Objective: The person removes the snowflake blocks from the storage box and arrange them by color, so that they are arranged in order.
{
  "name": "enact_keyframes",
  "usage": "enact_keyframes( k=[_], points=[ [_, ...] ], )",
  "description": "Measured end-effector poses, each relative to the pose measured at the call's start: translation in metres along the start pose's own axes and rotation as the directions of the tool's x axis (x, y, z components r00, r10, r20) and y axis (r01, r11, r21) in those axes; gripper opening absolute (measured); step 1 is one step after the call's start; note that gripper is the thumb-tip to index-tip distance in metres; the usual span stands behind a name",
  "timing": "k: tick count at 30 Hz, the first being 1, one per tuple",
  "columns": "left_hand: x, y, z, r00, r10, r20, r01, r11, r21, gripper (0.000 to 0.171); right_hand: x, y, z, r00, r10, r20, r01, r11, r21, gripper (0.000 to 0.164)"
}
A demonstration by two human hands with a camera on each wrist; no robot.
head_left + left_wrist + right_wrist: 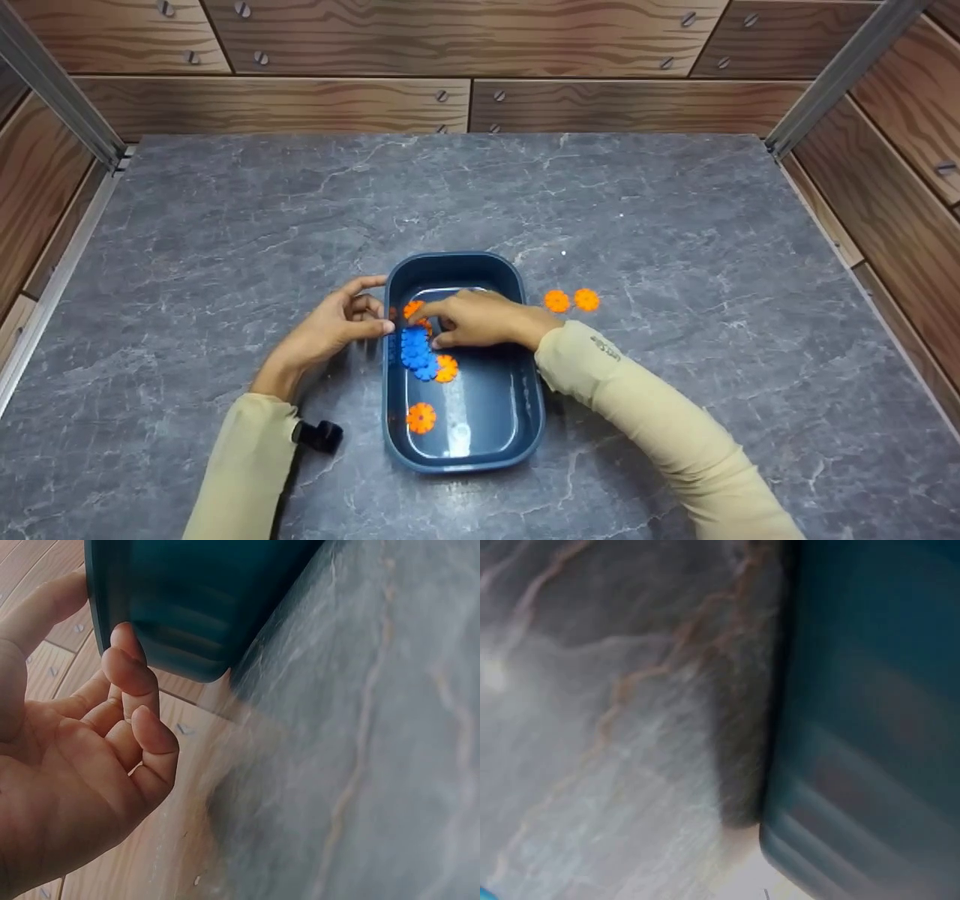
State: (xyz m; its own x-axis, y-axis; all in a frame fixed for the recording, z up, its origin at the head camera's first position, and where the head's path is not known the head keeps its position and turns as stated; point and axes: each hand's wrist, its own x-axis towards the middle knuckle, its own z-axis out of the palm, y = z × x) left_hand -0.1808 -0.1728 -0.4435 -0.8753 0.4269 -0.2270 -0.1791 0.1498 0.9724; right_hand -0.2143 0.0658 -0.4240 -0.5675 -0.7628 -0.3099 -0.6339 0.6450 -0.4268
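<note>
A dark blue tub (pixel 463 468) stands on the table. Along its left inside lie several blue flower-shaped discs (pixel 415 349) in an overlapping cluster, with orange ones (pixel 447 368) around them. My right hand (pixel 480 319) reaches over the tub's right wall, index finger at the upper orange discs (pixel 413 309), thumb apart beside the blue cluster. Outside the left wall, my left hand (pixel 330 322) touches the tub with fingertips, its other fingers loosely bent, as the left wrist view shows on the tub's side (pixel 172 607). The right wrist view has only the tub's outer wall (pixel 855 765), not the hand.
Two orange discs (pixel 571 301) lie on the grey marbled table (pixel 675 247) to the right of the tub. Another orange disc (pixel 421 418) sits alone in the tub's near left. Wood-patterned panels (pixel 300 105) border the table at the back and sides.
</note>
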Motion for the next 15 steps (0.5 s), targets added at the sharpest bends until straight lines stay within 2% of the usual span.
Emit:
enact_keyframes(
  k=[8, 15],
  points=[
    [0.0008, -0.0004, 0.0003, 1.000, 0.009, 0.003, -0.009, 1.000, 0.012, 0.069, 0.0022, 0.0011, 0.0031, 1.000, -0.004, 0.021, 0.004, 1.000, -0.016, 0.045],
    [0.0008, -0.0009, 0.0002, 1.000, 0.008, 0.003, -0.008, 1.000, 0.012, 0.069, 0.0020, 0.0002, 0.0033, 1.000, -0.016, 0.010, 0.016, 1.000, -0.003, 0.040]
  ],
)
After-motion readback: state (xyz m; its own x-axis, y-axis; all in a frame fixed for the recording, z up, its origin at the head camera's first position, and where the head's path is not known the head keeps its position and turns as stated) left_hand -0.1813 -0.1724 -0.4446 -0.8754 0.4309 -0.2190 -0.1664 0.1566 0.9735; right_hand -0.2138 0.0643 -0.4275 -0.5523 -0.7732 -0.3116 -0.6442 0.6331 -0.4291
